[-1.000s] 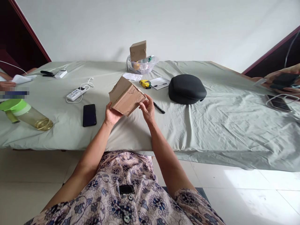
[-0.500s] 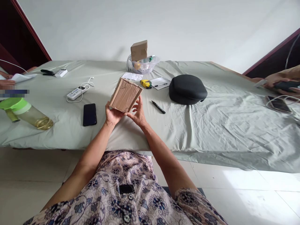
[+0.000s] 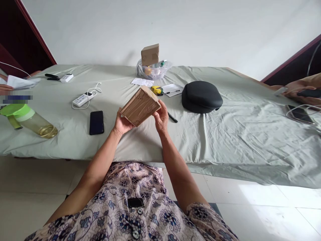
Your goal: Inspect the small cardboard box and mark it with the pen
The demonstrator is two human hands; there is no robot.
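I hold a brown cardboard box [image 3: 140, 105] wrapped in clear tape above the near edge of the table, tilted with one corner up. My left hand [image 3: 121, 124] cups its lower left end, fingers closed under it. My right hand [image 3: 162, 117] grips its right end with thumb and fingers. A black pen [image 3: 172, 117] lies just right of my right hand. A black phone [image 3: 96, 122] lies flat to the left of my left hand.
A grey-green sheet covers the table [image 3: 225, 127]. On it lie a white power strip [image 3: 81, 99], a yellow tape measure [image 3: 156, 89], papers, a black domed case [image 3: 202, 97], and a clear bowl with a second box [image 3: 150, 54] on top. A green-lidded bottle [image 3: 27, 121] lies at left. Other people's hands show at both edges.
I have turned the box in my hands, so a different face shows. My right hand moved from under the box to its right end.
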